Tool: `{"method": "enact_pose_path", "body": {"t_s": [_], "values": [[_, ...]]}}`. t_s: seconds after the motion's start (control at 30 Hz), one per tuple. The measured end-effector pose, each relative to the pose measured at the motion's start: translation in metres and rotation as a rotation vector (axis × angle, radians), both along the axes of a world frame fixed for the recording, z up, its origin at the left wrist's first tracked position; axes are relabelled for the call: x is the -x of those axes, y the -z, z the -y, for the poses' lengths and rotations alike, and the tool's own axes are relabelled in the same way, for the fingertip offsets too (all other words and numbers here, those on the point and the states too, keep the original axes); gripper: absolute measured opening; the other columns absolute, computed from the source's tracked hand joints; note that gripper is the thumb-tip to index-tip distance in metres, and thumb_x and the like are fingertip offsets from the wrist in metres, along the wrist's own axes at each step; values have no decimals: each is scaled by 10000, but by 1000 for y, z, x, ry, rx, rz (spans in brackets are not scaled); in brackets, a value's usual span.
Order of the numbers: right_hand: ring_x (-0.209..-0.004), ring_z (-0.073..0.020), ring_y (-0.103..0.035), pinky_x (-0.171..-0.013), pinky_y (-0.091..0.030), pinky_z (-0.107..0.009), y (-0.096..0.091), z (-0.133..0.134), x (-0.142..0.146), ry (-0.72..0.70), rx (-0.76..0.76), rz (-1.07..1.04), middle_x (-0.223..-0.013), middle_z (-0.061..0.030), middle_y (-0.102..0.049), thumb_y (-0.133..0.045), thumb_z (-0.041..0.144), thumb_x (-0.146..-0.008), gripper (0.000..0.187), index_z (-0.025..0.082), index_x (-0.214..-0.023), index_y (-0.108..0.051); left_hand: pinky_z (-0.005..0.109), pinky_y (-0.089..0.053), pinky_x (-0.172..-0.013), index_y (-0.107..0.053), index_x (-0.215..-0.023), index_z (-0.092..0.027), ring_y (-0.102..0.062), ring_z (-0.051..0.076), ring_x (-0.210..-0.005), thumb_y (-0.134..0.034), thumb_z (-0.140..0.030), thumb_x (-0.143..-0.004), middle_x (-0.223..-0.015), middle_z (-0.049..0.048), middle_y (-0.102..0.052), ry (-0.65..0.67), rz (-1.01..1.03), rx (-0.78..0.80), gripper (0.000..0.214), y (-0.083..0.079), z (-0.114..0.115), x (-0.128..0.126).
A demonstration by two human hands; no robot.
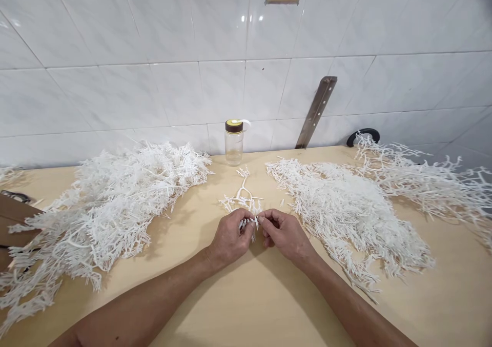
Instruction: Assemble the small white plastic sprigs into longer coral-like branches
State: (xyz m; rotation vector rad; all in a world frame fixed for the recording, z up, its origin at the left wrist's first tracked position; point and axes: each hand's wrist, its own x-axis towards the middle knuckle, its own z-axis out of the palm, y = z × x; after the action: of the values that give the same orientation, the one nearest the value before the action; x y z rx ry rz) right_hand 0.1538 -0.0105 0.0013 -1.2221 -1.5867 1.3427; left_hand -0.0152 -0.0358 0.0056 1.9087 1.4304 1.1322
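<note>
My left hand [231, 236] and my right hand [283, 232] meet at the middle of the wooden table [246, 306]. Both are closed in a pinch on the near end of a white branched plastic sprig [243, 198], which lies on the table and stretches away from me. A large heap of the same white branched pieces [111, 203] lies to the left of my hands. Another wide heap of white pieces [346, 208] lies to the right. More long white branches [423, 178] spread at the far right.
A clear plastic bottle [234, 142] with a brown and yellow lid stands by the white tiled wall behind the sprig. A metal bracket [315, 112] leans on the wall. A black ring [363, 136] lies at the back right. Brown cardboard [11, 219] sits at the left edge.
</note>
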Motion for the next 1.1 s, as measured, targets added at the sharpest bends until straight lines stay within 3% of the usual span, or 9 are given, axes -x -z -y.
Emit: {"method": "enact_pose_path", "body": {"t_s": [0.47, 0.7, 0.9, 1.1], "values": [[-673, -175, -605, -611, -453, -286, -5, 4, 1, 50, -426, 345, -769, -41, -676, -500, 271, -882, 181, 192, -827, -652, 299, -455, -704, -585, -925, -187, -582, 170, -746, -466, -202, -900, -826, 33, -645, 37, -78, -25, 123, 12, -6, 4], [-678, -185, -588, -648, -444, -306, 6, 2, 9, 107, -485, 425, -738, -32, -652, -481, 244, -865, 159, 198, -791, -614, 302, -446, -695, -544, -901, -199, -575, 177, -746, -442, -169, -897, -818, 28, -621, 39, -130, -23, 106, 14, -7, 4], [-603, -191, -585, -596, -433, -301, 2, -7, -4, 310, -371, 482, -640, -20, -623, -504, 271, -828, 134, 211, -726, -565, 291, -459, -702, -557, -910, -199, -588, 170, -760, -443, -182, -925, -839, 36, -631, 76, -112, -118, 116, 12, -3, 4], [-609, -194, -595, -654, -451, -335, -19, -24, -48, 558, -496, 568, -717, -46, -659, -569, 312, -800, 130, 195, -818, -622, 284, -491, -741, -628, -924, -202, -622, 159, -769, -548, -170, -876, -848, 22, -686, 3, -11, -79, 99, 12, -6, 3]]}}
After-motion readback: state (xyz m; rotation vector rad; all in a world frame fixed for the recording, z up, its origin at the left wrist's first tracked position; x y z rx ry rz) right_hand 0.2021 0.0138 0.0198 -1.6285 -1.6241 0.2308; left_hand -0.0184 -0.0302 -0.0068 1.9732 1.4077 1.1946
